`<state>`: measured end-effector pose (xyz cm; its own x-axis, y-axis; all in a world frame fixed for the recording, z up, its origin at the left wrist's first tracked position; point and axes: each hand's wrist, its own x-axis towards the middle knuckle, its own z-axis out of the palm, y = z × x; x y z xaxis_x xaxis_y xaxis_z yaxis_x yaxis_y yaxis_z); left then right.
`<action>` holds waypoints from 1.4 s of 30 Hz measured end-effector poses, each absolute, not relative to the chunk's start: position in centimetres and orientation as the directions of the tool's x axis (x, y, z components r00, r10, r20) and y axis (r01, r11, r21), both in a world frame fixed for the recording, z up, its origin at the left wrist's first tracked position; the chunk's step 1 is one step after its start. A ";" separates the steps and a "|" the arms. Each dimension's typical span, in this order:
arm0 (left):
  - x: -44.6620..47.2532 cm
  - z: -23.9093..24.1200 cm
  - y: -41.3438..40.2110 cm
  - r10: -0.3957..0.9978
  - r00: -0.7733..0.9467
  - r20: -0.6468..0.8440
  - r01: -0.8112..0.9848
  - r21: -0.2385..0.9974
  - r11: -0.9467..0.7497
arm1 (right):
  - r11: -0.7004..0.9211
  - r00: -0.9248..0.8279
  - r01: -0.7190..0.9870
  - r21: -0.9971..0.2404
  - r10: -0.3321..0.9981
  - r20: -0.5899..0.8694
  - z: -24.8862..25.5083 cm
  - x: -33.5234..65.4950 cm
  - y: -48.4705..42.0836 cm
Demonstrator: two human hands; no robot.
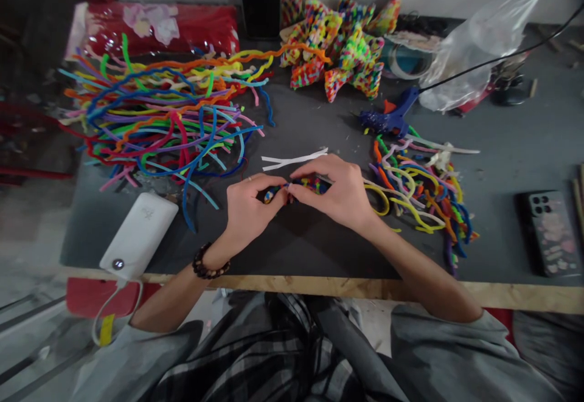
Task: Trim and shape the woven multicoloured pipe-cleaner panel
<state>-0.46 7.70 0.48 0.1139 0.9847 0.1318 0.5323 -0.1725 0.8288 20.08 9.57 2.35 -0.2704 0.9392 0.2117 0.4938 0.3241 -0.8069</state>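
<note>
Watching from my end, I judge the main risk to be the small multicoloured woven piece point(301, 184) coming loose: it is pinched only at fingertip level, and a slack pinch could let the wound pipe cleaners unravel. A second risk is the right wrist catching the curled offcuts point(420, 189) just beside it and dragging them into the work. The blue glue gun point(387, 119) lies near, beyond the right hand, and its cord crosses the table point(301, 244); a snagged cord could pull it toward the fingers, though I cannot tell if it is hot.

My left hand point(249, 207) is curled, thumb and fingers closed on the piece's left end. My right hand point(340, 192) arches over the right end, fingertips closed on it. The piece sits between both hands, low over the dark table, mostly hidden by fingers. White strips point(292, 160) lie just behind.
</note>
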 end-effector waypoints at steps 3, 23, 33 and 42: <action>-0.5 0.4 7.6 0.983 0.118 0.138 0.527 0.831 -0.180 | 0.267 -0.283 0.515 -0.814 0.950 0.132 2.2 20.1 9.6; -0.6 0.5 7.8 0.981 0.147 0.130 0.456 0.871 -0.184 | 0.420 -0.367 0.630 -0.654 0.902 0.226 1.8 20.9 10.0; -0.3 0.3 7.5 0.996 0.086 0.009 0.444 0.895 -0.046 | 0.524 -0.413 0.661 -0.537 0.852 0.323 1.3 20.6 9.8; -0.4 0.2 8.0 0.997 0.075 0.033 0.466 0.883 -0.065 | 0.547 -0.395 0.699 -0.462 0.833 0.389 1.1 20.7 9.5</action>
